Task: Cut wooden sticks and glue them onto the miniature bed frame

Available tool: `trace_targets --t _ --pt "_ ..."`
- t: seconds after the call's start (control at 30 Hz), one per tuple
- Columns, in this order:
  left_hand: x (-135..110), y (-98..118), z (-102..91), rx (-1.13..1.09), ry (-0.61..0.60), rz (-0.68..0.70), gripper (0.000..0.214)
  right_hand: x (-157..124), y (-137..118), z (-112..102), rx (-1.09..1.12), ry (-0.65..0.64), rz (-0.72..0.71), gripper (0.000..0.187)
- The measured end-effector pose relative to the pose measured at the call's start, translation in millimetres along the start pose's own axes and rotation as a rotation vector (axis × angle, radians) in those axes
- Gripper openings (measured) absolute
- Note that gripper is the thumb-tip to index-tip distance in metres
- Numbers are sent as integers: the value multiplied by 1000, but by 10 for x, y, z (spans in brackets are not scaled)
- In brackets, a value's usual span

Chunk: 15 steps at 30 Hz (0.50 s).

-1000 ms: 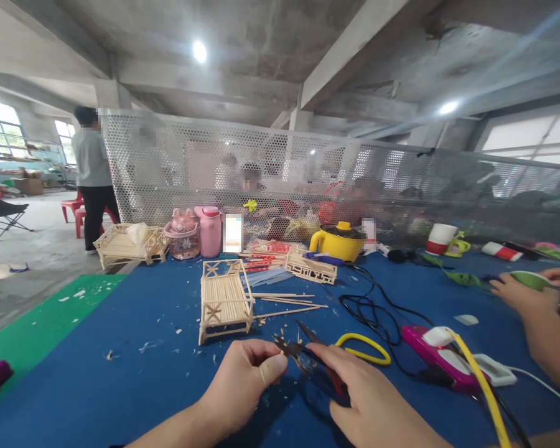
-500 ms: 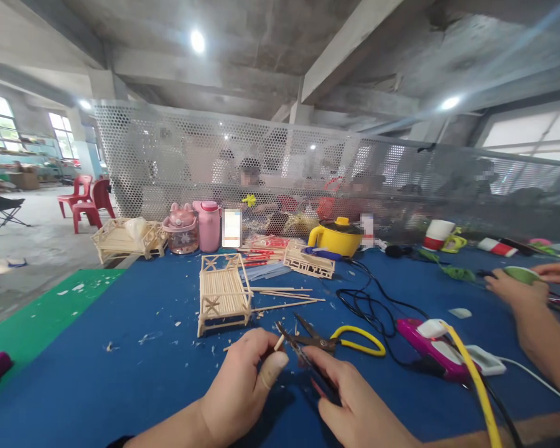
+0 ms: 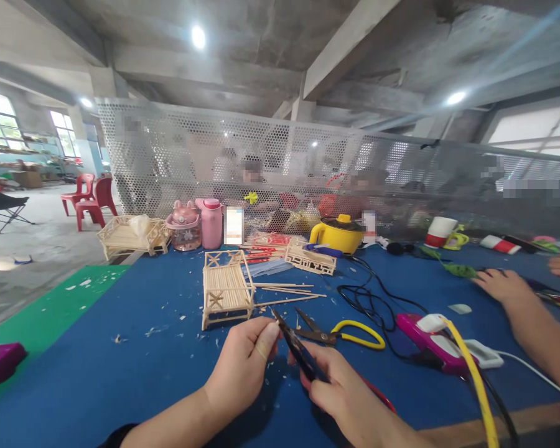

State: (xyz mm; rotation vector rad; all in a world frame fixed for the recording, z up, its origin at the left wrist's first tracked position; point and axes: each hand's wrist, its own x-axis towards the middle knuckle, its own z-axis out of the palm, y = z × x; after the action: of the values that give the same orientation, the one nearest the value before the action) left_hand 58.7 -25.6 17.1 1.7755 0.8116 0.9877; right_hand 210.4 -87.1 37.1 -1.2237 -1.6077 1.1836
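My left hand [image 3: 245, 367] is pinched shut low in the middle of the blue table [image 3: 135, 373]; what it holds is hidden by the fingers. My right hand [image 3: 340, 389] grips black cutting pliers with red handles [image 3: 298, 351], whose tips point up toward my left fingertips. Just beyond my hands stands a small bench built of wooden sticks [image 3: 226, 292], with loose wooden sticks [image 3: 284, 292] lying to its right. Yellow-handled scissors [image 3: 340, 333] lie on the table right of the pliers.
A magenta glue gun [image 3: 429, 342] with a yellow cable and black cords lies at right. Another person's hand [image 3: 504, 286] rests on the table far right. Pink bottles [image 3: 200, 230], a yellow pot [image 3: 338, 235] and other stick models line the mesh fence.
Half a second ago a short stick showed in my left fingers; it is hidden now. Both hands shifted slightly and the pliers tilted more upright. The standing person at left has left the view.
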Motion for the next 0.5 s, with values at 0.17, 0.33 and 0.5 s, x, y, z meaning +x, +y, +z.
trace_targets --t 0.17,0.33,0.5 --pt "20 -60 -29 -89 -9 -39 41 23 151 -117 88 -91 163 31" --pt "52 -162 -59 -426 -211 -144 40 -23 313 -180 403 -238 274 37" --pt "51 -174 5 -611 -188 -193 38 -49 234 -321 223 -12 153 48"
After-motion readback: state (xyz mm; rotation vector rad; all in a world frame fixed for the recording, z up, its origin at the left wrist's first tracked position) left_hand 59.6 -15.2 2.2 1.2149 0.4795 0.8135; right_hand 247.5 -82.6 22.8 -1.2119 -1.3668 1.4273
